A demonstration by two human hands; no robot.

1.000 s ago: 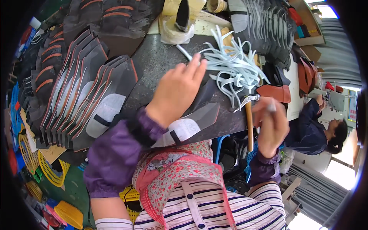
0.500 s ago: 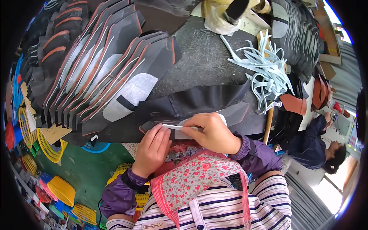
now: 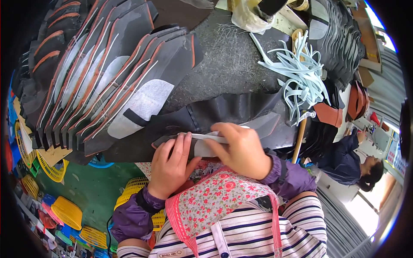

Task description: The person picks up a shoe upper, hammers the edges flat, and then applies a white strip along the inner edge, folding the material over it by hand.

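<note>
A narrow pale strip (image 3: 205, 137) lies along the near edge of a dark leather piece (image 3: 232, 111), which has a light grey patch (image 3: 204, 148) beneath the strip. My left hand (image 3: 170, 167) rests at the strip's left end, fingers stretched out with the tips pressing on it and the thumb apart. To the right, my right hand (image 3: 245, 150) has the strip running in between its thumb and fingers; it is slightly blurred, and the palm side hides the strip's far end.
Fanned dark leather pieces (image 3: 150, 99) with red-brown edges fill the left of the worktable (image 3: 215, 64). Pale blue strips (image 3: 301, 73) lie tangled at the right, near a wooden-handled hammer (image 3: 302, 133). A person (image 3: 340, 161) sits further right. Yellow baskets (image 3: 66, 212) stand on the floor.
My left fingers have spread and flattened, the thumb moving away from them. My right thumb and forefinger have parted from their pinch on the strip. The view has shifted slightly.
</note>
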